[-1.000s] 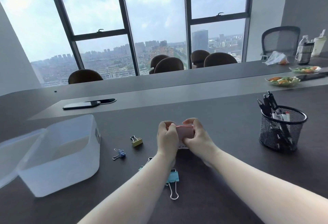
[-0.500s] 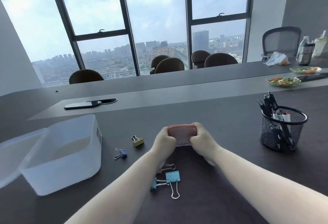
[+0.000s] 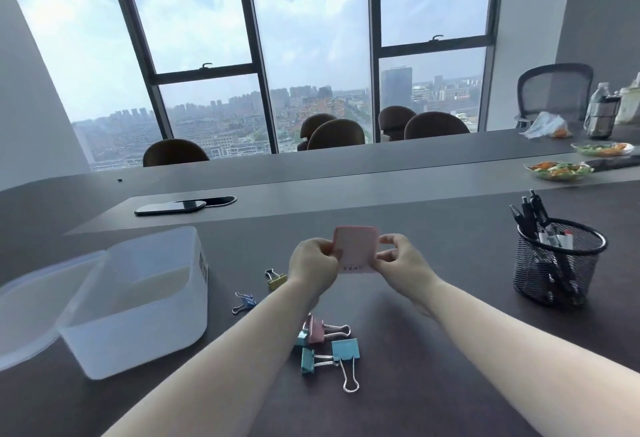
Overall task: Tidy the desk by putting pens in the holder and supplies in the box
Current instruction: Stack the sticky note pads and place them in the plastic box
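Note:
A pink sticky-note pad is held upright above the dark desk, its face turned toward me. My left hand pinches its left edge and my right hand pinches its right edge. The translucent white box stands open at the left, nothing visible inside. The black mesh pen holder at the right carries several pens. Binder clips lie loose on the desk: a yellow one, a small blue one, and a pink and teal cluster below my hands.
The box's lid lies left of the box. A black phone rests farther back. Two salad plates, a bottle and a plastic bag sit at the far right. Chairs line the table's far side.
My hands have lifted the pink pad and turned it from flat and edge-on to upright, face toward me. The clips under my left arm have come into view.

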Tool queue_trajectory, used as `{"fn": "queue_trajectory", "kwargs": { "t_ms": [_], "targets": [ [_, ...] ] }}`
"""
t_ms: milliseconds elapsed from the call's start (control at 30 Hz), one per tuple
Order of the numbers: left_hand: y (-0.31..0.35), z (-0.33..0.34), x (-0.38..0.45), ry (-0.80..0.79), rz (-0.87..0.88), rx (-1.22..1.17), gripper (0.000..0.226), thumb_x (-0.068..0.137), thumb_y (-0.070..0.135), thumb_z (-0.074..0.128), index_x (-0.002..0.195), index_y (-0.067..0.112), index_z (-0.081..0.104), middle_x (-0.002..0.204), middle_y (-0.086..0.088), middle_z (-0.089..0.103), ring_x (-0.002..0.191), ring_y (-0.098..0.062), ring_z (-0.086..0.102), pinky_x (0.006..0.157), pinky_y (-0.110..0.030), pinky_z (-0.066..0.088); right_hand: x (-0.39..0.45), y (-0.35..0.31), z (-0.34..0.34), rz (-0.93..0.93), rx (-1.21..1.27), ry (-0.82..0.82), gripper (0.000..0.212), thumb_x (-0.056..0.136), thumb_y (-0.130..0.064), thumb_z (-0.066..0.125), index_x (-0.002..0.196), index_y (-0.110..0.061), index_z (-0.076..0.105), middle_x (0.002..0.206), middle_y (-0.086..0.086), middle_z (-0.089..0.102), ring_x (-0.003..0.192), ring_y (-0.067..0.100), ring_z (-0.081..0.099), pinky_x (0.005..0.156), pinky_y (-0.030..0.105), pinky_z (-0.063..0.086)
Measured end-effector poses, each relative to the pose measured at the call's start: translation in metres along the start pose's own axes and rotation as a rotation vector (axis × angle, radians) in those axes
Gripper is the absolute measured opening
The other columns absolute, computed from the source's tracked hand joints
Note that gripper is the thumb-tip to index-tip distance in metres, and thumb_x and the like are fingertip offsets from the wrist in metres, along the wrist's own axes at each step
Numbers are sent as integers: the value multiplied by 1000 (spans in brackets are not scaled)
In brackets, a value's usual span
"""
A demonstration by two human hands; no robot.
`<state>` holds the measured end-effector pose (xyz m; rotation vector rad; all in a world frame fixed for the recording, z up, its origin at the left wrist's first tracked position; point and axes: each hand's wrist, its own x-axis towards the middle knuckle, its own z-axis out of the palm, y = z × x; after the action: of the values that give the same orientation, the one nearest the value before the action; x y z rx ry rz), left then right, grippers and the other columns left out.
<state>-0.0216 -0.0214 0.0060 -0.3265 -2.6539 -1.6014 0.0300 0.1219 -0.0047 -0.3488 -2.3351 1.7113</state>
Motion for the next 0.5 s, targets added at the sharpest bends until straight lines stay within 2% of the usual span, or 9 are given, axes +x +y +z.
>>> {"fn": "queue_trajectory", "kwargs": {
  "t_ms": [67,167,233,267,300,367,433,500],
  "targets": [
    [8,-23,4,40,-28,-65,18,87,7,59,91,14,76,79,-6,68,76,-20,61,72,-26,50,0,-3,-4,7,-10,6,35,90,-18,58,121,-22,42,103,6,61,92,19,55,65,23,41],
    [19,-85,20,111,-84,-99,17,88,0,58,91,10,70,75,-5,62,76,-21,60,61,-18,47,2,-6,-4,13,-35,33,37,90,-16,56,125,-18,45,99,4,60,87,18,53,62,22,41],
    [18,-135,32,183,-141,-110,16,87,-4,59,78,6,68,83,-12,64,86,-27,64,72,-25,55,4,-8,3,9,-61,28,37,90,-15,55,126,-18,46,95,3,59,84,18,53,63,22,42],
    [13,-160,36,221,-179,-123,22,87,-6,58,72,8,64,86,-13,64,84,-27,66,69,-27,56,4,-10,7,6,-71,22,37,91,-14,54,126,-18,46,95,4,59,82,18,53,62,22,42],
    [6,-182,36,257,-223,-120,26,89,-8,56,69,9,59,84,-13,63,73,-26,67,57,-23,56,5,-12,12,1,-77,16,36,91,-13,54,126,-18,46,95,5,60,81,18,53,62,21,42],
    [-11,-221,31,340,-319,-74,30,91,-9,54,68,11,52,78,-11,57,50,-18,61,32,-12,45,6,-17,23,-11,-87,-2,36,91,-13,53,126,-17,46,94,5,60,81,19,53,61,21,42],
    [-33,-248,26,427,-405,-23,31,90,-10,55,67,9,49,76,-10,53,51,-17,52,24,-12,40,9,-21,35,-22,-100,-22,36,91,-12,54,126,-17,46,92,5,60,82,19,53,61,20,41],
    [-54,-260,22,473,-470,41,32,88,-13,54,65,7,47,73,-9,50,57,-19,51,22,-14,38,11,-26,48,-32,-112,-48,36,90,-12,54,125,-18,47,91,5,60,82,18,53,62,20,41]
  ]
}}
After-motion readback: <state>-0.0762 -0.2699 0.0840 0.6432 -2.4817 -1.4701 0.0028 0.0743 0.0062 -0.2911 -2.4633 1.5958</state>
